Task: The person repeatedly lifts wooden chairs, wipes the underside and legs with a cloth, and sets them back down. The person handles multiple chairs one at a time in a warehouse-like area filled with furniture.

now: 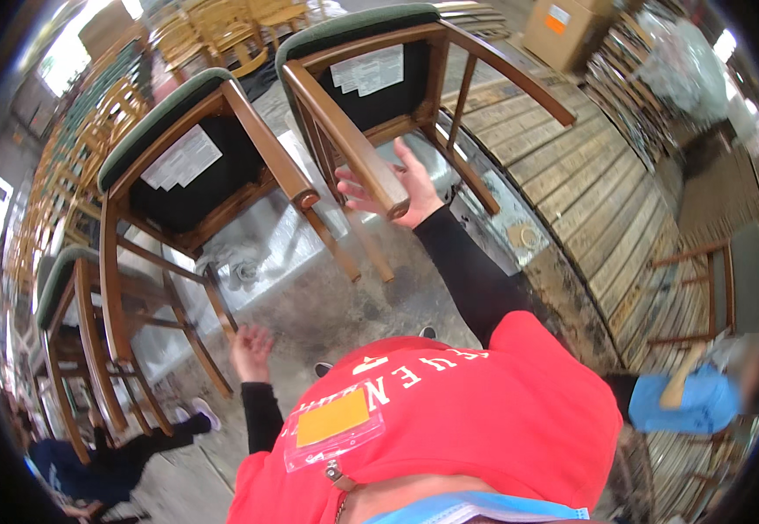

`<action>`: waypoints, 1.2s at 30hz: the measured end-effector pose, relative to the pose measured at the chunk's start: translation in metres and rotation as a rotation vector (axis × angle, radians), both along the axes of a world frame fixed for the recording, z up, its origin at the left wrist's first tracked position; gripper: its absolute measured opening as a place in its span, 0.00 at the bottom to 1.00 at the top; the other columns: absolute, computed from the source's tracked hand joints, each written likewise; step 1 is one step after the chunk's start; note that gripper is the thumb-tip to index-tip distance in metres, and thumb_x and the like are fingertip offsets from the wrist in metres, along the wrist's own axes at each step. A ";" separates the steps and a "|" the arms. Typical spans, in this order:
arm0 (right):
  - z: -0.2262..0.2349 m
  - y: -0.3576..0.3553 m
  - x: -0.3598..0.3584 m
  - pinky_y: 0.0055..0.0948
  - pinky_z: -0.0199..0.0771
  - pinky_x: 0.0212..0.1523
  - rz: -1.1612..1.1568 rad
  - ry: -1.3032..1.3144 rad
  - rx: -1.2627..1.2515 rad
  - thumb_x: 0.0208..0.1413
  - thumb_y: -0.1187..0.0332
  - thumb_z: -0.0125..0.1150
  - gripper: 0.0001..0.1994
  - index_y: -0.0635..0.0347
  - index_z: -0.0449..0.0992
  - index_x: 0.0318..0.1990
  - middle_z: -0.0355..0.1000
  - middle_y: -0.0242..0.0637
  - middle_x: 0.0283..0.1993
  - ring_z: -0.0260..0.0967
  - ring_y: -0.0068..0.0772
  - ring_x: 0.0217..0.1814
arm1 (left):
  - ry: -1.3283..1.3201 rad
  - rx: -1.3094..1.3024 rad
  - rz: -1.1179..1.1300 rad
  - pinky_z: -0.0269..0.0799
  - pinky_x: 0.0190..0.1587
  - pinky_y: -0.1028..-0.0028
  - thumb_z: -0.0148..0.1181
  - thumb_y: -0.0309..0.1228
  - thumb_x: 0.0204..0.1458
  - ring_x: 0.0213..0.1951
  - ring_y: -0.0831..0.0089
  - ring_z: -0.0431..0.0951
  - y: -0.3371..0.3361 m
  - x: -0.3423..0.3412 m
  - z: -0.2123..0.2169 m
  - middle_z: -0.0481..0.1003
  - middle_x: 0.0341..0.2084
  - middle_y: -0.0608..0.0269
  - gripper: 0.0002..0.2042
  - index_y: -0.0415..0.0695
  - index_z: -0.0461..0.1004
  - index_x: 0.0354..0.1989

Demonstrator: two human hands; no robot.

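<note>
R hand (397, 188) at frame centre, fingers spread, palm against leg end of upturned green-seat wooden chair (379, 96); pressing, not wrapped. L hand (251, 351) lower left, released, holds nothing, near leg of 2nd inverted chair (179, 157) at upper left. Both chairs sit seat-down on metal-topped bench (266, 236). Progress est.: chairs up and positioned; any work on legs looks not yet begun.
</note>
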State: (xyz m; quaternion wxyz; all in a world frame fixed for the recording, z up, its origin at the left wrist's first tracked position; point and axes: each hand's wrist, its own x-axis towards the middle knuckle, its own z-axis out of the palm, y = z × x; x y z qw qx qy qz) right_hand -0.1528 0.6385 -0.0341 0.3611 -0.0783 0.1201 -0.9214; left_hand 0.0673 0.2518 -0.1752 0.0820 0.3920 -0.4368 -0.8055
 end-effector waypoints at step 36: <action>0.058 0.339 -0.157 0.31 0.82 0.47 0.523 0.597 1.056 0.61 0.54 0.66 0.45 0.55 0.44 0.77 0.75 0.40 0.44 0.79 0.35 0.45 | -0.194 -0.004 -0.299 0.59 0.64 0.41 0.65 0.61 0.50 0.67 0.43 0.62 0.252 -0.469 -0.079 0.56 0.70 0.41 0.54 0.40 0.44 0.75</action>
